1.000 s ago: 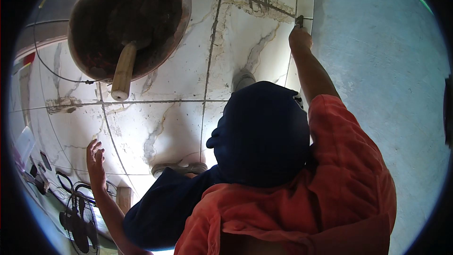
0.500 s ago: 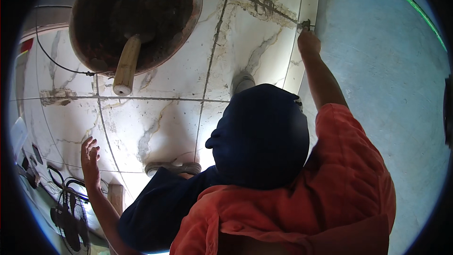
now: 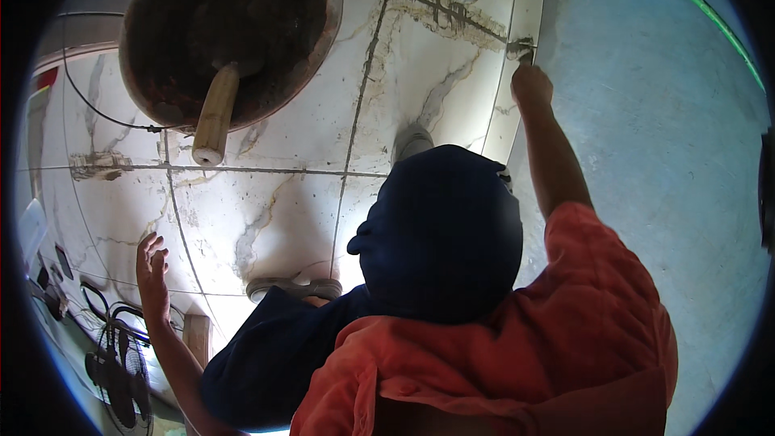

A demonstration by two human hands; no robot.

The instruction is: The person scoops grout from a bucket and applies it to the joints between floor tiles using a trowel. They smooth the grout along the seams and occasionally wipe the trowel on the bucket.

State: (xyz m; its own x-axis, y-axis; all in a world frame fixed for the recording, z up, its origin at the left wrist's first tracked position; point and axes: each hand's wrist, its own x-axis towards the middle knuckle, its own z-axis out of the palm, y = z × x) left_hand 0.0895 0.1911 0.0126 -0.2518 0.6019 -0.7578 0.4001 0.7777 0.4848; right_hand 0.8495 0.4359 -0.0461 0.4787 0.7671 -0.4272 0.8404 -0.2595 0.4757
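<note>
My right hand (image 3: 533,87) is closed in a fist at the raised white tile strip on the right. Just beyond its fingers a small dark shape (image 3: 525,57) shows, against the end of a dirty tile joint (image 3: 468,12). Most of what the fist grips is hidden. Out to the left, my left hand (image 3: 152,278) hovers with bent, parted fingers and holds nothing. A round bucket (image 3: 333,28) with dark mortar-like paste inside stands at the far left. The wooden handle (image 3: 215,117) of a tool leans over its near rim; the tool's head is sunk in the paste.
Marbled white tiles (image 3: 266,226) with smeared dark joints cover the floor. To the right lies a grey-blue surface (image 3: 646,194), with a green hose-like line (image 3: 698,0) at its far edge. A fan (image 3: 121,375) stands at lower left. My bent knees (image 3: 444,234) fill the middle.
My right hand has drawn back slightly toward me along the tile strip, with the dark shape still at its fingers. My left hand has hardly moved.
</note>
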